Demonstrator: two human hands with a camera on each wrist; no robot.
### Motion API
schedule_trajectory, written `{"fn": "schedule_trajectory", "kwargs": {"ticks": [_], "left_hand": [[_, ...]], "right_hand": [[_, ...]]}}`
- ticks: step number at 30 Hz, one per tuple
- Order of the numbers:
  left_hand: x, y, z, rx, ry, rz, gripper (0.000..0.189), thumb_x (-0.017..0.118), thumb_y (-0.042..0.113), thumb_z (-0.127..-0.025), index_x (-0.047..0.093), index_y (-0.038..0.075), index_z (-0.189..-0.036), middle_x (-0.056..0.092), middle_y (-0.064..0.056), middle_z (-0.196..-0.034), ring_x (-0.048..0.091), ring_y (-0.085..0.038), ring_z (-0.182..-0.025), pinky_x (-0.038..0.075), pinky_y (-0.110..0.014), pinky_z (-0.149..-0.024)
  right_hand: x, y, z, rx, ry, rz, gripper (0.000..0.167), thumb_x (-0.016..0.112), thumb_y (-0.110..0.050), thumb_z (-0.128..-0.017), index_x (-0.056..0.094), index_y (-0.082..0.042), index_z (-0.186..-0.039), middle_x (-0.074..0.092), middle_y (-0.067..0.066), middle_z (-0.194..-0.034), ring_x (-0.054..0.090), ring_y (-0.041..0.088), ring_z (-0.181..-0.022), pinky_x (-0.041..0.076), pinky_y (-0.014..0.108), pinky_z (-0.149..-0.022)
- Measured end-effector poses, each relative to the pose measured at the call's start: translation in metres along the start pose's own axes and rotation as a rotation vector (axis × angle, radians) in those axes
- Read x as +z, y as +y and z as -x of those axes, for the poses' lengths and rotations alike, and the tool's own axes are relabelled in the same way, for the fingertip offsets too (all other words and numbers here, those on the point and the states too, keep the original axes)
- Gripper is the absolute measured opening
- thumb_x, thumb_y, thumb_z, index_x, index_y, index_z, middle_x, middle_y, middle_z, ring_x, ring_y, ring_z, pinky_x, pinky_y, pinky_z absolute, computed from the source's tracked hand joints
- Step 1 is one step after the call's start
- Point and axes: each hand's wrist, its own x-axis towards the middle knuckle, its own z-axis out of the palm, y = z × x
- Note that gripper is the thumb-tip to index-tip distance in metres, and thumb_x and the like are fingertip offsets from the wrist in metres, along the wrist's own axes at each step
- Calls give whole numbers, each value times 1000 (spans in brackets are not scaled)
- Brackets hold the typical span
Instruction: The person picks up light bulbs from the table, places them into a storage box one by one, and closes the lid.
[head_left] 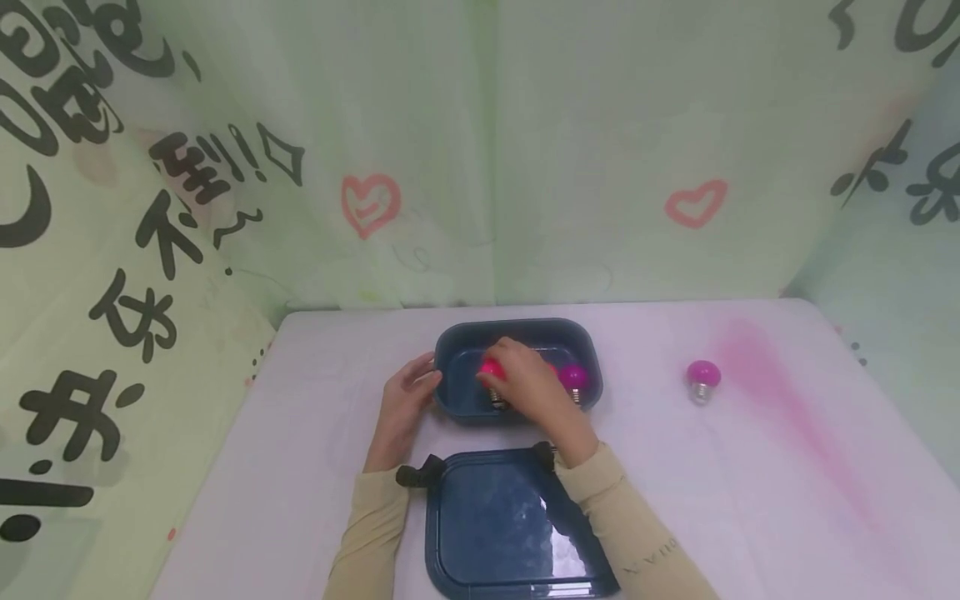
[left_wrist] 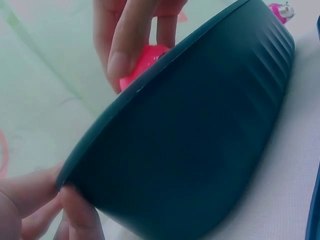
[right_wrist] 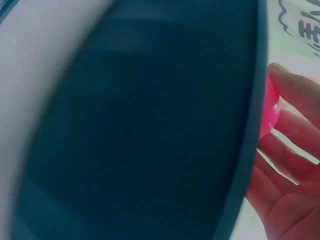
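Note:
My right hand (head_left: pixel 528 382) reaches into a dark blue plastic box (head_left: pixel 468 332) and grips a hot-pink light bulb (head_left: pixel 492 369) by its round globe, its metal screw base pointing down. In the left wrist view, this bulb (left_wrist: pixel 145 62) shows just over the rim. My left hand (head_left: pixel 405 408) is at the box's left end, with thumb and finger pinching the rim, as the left wrist view shows. Inside the box at the right lies a purple bulb (head_left: pixel 574 377). A bit of another red bulb (head_left: pixel 553 368) peeks out beside it, mostly hidden by my right hand.
A dark blue lid (head_left: pixel 517 525) lies flat on the white-covered table (head_left: pixel 300 500), in front of the box and partly under my right sleeve. Off to the right lies a separate purple bulb (head_left: pixel 702 375). Curtains with writing (head_left: pixel 570 125) enclose the back and sides.

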Motion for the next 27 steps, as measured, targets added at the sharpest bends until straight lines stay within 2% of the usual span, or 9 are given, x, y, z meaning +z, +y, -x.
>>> {"fn": "schedule_trajectory", "kwargs": {"ticks": [6, 21, 27], "left_hand": [[-2, 0, 1, -2, -13, -14, 49, 72, 20, -91, 58, 10, -137, 56, -14, -138, 59, -19, -115, 49, -24, -87], [-3, 1, 5, 2, -14, 4, 45, 73, 19, -90, 61, 12, -134, 59, -11, -134, 61, -22, -116, 51, -27, -87], [-3, 1, 6, 10, -15, -11, 46, 72, 19, -91, 60, 10, -135, 58, -14, -136, 61, -22, -115, 51, -26, -86]], "right_hand": [[9, -3, -5, -59, 9, 5, 26, 76, -18, -88, 71, 0, -106, 66, 12, -97, 65, 27, -90, 54, 42, -87], [29, -7, -10, -23, -42, -36, 29, 77, -17, -87, 71, 0, -110, 64, 11, -96, 63, 25, -86, 55, 39, -85], [33, -8, -10, -20, -45, -39, 29, 77, -16, -87, 71, -1, -110, 65, 11, -96, 64, 24, -86, 55, 39, -85]]}}
